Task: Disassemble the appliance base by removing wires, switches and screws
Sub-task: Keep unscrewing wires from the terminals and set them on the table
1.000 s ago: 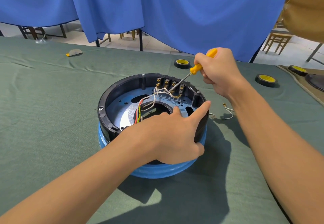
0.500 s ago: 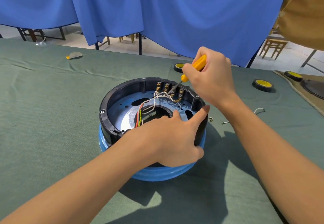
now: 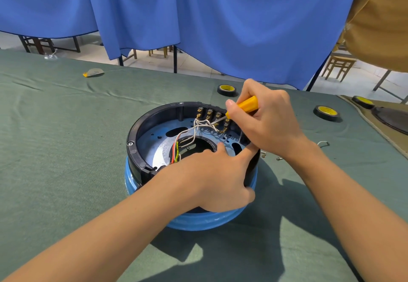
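The round appliance base (image 3: 141, 136), black ring on a blue shell, sits open side up in the middle of the green cloth. White wires (image 3: 198, 127) run from a row of switch terminals (image 3: 208, 114) on the far inner wall toward the centre hole, beside a red and a yellow-green wire (image 3: 175, 153). My right hand (image 3: 267, 122) grips a yellow-handled screwdriver (image 3: 246, 104), its metal tip among the white wires at the terminals. My left hand (image 3: 212, 180) grips the near right rim of the base, fingers over the edge and thumb down the outside.
Three black-and-yellow tape rolls (image 3: 227, 89) (image 3: 326, 112) (image 3: 362, 101) lie at the back right. Loose wire pieces (image 3: 323, 143) lie right of the base. A small flat scrap (image 3: 93, 72) lies at the far left. Blue curtains hang behind the table.
My right hand has moved down and left with the screwdriver, bringing its tip lower into the wires at the terminals. My left hand keeps its grip on the rim.
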### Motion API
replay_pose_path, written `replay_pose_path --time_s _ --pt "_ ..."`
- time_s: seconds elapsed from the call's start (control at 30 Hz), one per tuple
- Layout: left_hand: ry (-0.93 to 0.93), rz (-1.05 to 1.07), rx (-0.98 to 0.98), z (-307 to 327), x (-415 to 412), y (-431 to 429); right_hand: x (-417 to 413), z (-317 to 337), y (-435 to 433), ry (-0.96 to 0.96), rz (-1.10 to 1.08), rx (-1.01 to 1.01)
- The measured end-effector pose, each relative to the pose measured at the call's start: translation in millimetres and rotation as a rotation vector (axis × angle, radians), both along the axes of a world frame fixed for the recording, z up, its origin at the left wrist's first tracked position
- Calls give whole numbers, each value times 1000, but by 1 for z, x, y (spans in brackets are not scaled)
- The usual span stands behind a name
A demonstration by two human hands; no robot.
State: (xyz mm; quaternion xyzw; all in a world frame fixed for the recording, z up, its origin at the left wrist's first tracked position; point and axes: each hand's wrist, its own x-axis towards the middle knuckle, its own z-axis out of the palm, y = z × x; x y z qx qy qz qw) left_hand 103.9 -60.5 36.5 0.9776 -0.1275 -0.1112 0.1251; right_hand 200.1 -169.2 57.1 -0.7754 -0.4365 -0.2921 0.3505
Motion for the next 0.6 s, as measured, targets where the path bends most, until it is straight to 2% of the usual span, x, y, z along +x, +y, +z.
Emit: replay_pose_path --time_s 0.17,0.6 --pt "-7 20 20 0 -1 0 13 4 -7 110 -85 174" --pt "6 8 14 3 -2 -1 16 -12 -2 109 -62 75"
